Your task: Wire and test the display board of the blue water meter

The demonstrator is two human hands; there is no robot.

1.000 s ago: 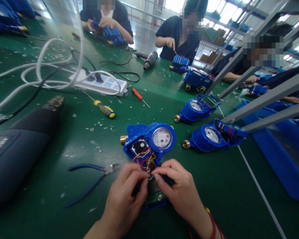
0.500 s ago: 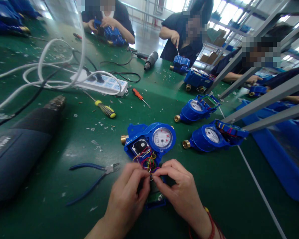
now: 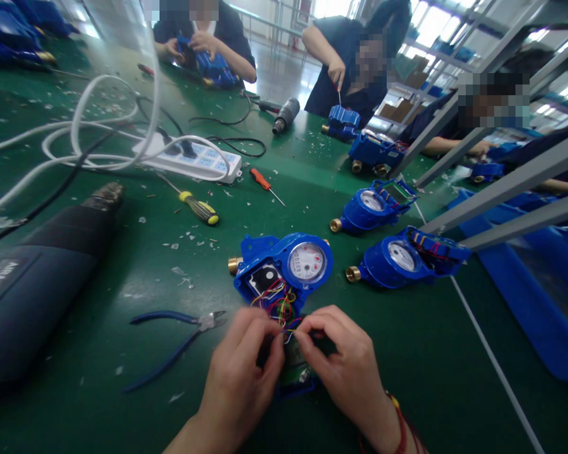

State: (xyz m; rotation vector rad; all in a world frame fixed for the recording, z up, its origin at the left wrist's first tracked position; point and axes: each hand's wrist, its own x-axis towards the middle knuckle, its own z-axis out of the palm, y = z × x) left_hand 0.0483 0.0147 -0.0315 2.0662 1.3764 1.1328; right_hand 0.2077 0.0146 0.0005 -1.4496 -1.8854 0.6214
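A blue water meter with a round dial and brass fittings lies open on the green table, and a bundle of coloured wires spills from its near side. My left hand and my right hand meet just below it, each pinching the wire ends between thumb and fingertips. Under my hands lies a small green circuit board in a blue cover, mostly hidden. Blue-handled pliers lie to the left of my left hand.
A dark heat gun fills the left. A yellow-handled screwdriver, a red screwdriver and a white power strip with cables lie farther back. Two more blue meters sit to the right. Three people work at the far side. Grey frame bars cross the right.
My fingertips have shifted slightly on the wires, drawing a little closer together. A person across the table has raised the hand with a tool. Nothing else moved.
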